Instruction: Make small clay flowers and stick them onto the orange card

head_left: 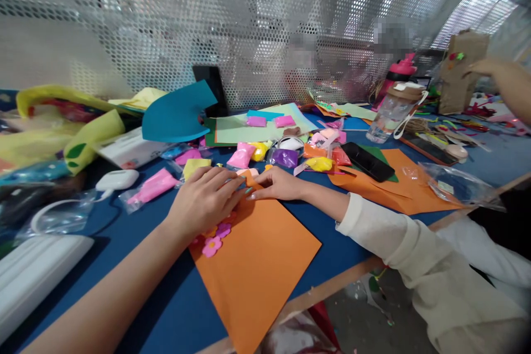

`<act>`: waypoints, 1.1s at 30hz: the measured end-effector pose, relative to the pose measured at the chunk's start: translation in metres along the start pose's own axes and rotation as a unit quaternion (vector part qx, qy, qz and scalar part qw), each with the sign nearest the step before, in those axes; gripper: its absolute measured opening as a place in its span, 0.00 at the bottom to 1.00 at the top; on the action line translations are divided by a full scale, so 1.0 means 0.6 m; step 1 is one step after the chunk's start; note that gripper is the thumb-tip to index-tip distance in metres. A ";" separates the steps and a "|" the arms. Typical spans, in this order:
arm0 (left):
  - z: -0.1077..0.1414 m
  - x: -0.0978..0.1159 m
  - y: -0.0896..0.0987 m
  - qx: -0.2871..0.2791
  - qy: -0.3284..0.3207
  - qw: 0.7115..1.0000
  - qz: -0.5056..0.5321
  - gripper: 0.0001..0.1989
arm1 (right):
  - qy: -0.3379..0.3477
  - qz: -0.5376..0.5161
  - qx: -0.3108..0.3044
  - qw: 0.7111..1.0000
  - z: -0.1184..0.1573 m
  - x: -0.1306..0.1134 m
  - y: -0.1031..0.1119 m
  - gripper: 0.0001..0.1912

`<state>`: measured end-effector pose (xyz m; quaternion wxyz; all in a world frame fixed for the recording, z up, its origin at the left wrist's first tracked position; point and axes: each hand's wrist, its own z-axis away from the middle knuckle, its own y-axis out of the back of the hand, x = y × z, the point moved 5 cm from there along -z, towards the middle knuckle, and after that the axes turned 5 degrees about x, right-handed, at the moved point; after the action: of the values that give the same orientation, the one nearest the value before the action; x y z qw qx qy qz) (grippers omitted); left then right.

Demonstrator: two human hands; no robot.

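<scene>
An orange sheet (265, 254) lies on the blue table, one corner over the front edge. My left hand (207, 196) rests palm down on its far left part, fingers bent and close together; what lies under them is hidden. Pink and purple foam flowers (212, 246) sit on the sheet beside that hand. My right hand (276, 183) meets the left fingertips at the sheet's far end, thumb and fingers pinched on an orange paper piece (250, 178).
Behind the hands are colourful clay packets (284, 157), coloured sheets (244, 131) and a curved blue sheet (180, 113). A black phone (368, 161), a clear bottle (392, 113) and more orange paper (415, 193) lie right. Another person's hand touches a brown paper bag (460, 74).
</scene>
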<state>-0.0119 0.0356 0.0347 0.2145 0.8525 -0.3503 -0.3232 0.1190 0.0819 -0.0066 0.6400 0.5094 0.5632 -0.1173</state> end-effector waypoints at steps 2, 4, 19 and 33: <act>-0.001 0.001 0.002 0.006 -0.013 1.000 0.004 0.08 | -0.002 -0.002 -0.003 1.000 0.001 -0.002 0.000 0.14; -0.002 0.002 0.002 0.008 -0.021 1.000 0.005 0.09 | -0.007 -0.017 -0.005 1.000 0.001 -0.004 0.000 0.15; 0.002 0.004 -0.006 0.007 0.035 0.999 -0.005 0.11 | -0.073 -0.171 0.058 0.981 0.001 0.012 0.004 0.21; -0.002 0.006 -0.002 0.007 0.014 1.000 -0.006 0.09 | -0.101 -0.145 0.051 0.983 0.004 0.012 0.009 0.22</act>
<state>-0.0087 0.0340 0.0336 0.2120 0.8605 -0.3445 -0.3098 0.1269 0.0856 -0.0102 0.6429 0.4398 0.5567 -0.2886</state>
